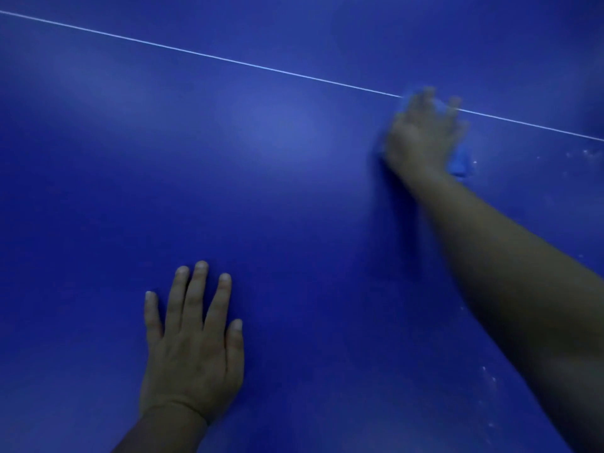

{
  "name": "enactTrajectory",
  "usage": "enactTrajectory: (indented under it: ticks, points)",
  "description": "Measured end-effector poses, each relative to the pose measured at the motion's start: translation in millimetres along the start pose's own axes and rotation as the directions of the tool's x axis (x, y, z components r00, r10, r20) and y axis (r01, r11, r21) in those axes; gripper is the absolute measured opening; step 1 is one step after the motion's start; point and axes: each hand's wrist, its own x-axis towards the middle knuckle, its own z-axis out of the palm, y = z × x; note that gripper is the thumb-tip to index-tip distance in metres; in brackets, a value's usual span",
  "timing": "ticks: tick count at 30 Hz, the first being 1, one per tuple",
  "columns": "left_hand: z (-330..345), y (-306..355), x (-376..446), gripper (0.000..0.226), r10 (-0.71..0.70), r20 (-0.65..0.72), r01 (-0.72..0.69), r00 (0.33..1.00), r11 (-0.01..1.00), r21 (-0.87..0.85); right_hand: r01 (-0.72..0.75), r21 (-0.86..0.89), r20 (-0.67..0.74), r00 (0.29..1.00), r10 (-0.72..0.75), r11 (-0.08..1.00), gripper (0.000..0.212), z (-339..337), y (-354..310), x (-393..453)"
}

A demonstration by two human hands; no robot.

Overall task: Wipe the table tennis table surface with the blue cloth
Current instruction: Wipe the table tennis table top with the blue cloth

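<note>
Nearest the camera, low and left of centre, one left hand [192, 351] lies flat on the blue bench [277, 197], palm down, its five fingers spread and straight; its grip is wide and holds nothing. One thin white line [228, 60] crosses the bench surface from the upper left corner down toward the right edge. Further right, one right hand [421, 135] reaches out on a long bare forearm [510, 273] that enters from the lower right; the hand is blurred, and its fingertips [428, 93] sit right over the white line. That hand presses down on one blue cloth [461, 161], most of which is hidden beneath the palm, so only a paler blue fold shows at the hand's right side, touching the bench. Its grip is spread over the cloth, holding it against the surface. To the right of the hand and along the forearm, several small white specks [588, 153] dot the bench.
</note>
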Motion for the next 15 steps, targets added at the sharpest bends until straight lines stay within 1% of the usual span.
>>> enactTrajectory:
  ticks: [1,2,3,4,5,6,7,8,9,10,11,12,13,14,15]
  points:
    - [-0.2,0.2,0.1,0.062,-0.002,0.01,0.002,1.0,1.0,-0.004,-0.145,0.02,0.017,0.989,0.145,0.989,0.055,-4.7,33.8,3.1]
    - [-0.5,0.4,0.1,0.062,-0.002,0.02,0.003,1.0,1.0,-0.005,-0.276,0.051,0.041,0.961,0.274,0.96,0.055,-9.1,55.4,4.1]
    - [-0.7,0.4,-0.2,0.063,-0.003,0.029,0.003,1.0,1.0,-0.004,-0.361,0.074,0.055,0.932,0.358,0.929,0.054,-12.7,62.7,1.9]
    - [-0.7,0.4,-0.5,0.063,-0.004,0.037,0.004,0.999,1.0,-0.005,-0.377,0.078,0.045,0.926,0.375,0.923,0.054,-14.1,58.3,-1.7]
    - [-0.8,-0.1,-0.6,0.063,-0.006,0.041,0.007,0.999,1.0,-0.011,-0.321,0.07,0.016,0.947,0.321,0.944,0.054,-15.0,44.5,-7.2]
    - [-0.8,-0.4,0.0,0.064,-0.008,0.038,0.009,0.999,1.0,-0.015,-0.202,0.065,-0.007,0.979,0.203,0.977,0.054,-13.7,21.5,-13.0]
    - [-0.4,-0.6,0.8,0.064,-0.006,0.033,0.007,0.999,1.0,-0.014,-0.04,0.07,-0.028,0.999,0.042,0.997,0.054,-11.7,-7.9,-20.2]
    - [0.1,-0.4,1.0,0.064,-0.004,0.028,0.005,1.0,1.0,-0.012,0.148,0.069,-0.037,0.989,-0.146,0.987,0.054,-9.5,-39.7,-32.4]
    - [0.4,-0.2,0.7,0.065,-0.008,0.021,0.008,1.0,1.0,-0.017,0.348,0.051,-0.039,0.937,-0.346,0.936,0.054,-4.1,-70.7,-45.5]
    - [0.2,0.0,0.6,0.064,-0.015,0.012,0.015,1.0,1.0,-0.026,0.499,0.053,-0.009,0.866,-0.5,0.865,0.053,0.3,-91.2,-54.3]
    - [-0.1,0.2,0.2,0.064,-0.02,0.006,0.02,1.0,0.999,-0.032,0.58,0.061,0.034,0.812,-0.583,0.812,0.052,1.1,-93.9,-53.8]
    - [-0.4,0.7,0.0,0.064,-0.02,0.007,0.02,1.0,0.999,-0.034,0.592,0.049,0.044,0.803,-0.594,0.805,0.052,1.5,-79.6,-44.6]
    - [-0.9,1.1,0.5,0.063,-0.019,0.011,0.02,1.0,0.999,-0.036,0.537,-0.006,-0.003,0.844,-0.537,0.844,0.053,4.6,-52.6,-30.1]
    - [-1.6,1.0,1.0,0.063,-0.021,0.016,0.022,1.0,0.999,-0.039,0.402,-0.057,-0.046,0.913,-0.404,0.914,0.054,6.3,-16.7,-15.4]
    - [-2.1,1.0,1.8,0.063,-0.025,0.021,0.026,0.999,0.999,-0.042,0.2,-0.083,-0.077,0.975,-0.206,0.976,0.055,4.7,24.3,-2.8]
